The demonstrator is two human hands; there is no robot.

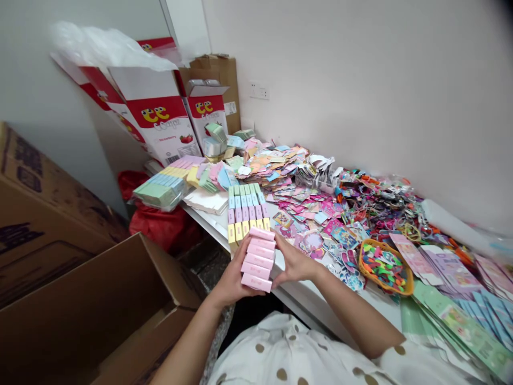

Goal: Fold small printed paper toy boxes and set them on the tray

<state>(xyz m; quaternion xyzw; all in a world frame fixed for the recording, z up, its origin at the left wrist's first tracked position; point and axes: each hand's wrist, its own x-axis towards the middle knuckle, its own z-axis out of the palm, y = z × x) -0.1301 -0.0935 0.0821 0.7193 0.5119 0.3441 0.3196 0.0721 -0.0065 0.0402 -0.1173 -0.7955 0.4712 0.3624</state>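
A stack of several small pink boxes (258,259) is held between both my hands above the table's near edge. My left hand (231,278) presses against the stack's left side with curled fingers. My right hand (292,261) grips its right side. Just beyond the stack, rows of green, blue, purple, pink and yellow small boxes (245,209) lie in a neat block on the white table (298,297).
An open brown carton (100,305) stands at lower left. An orange basket of coloured clips (385,266) sits to the right. Piles of stickers, cards and hair ties (360,203) cover the table. Red-and-white cartons (160,115) and flat green packs (158,190) stand at the back.
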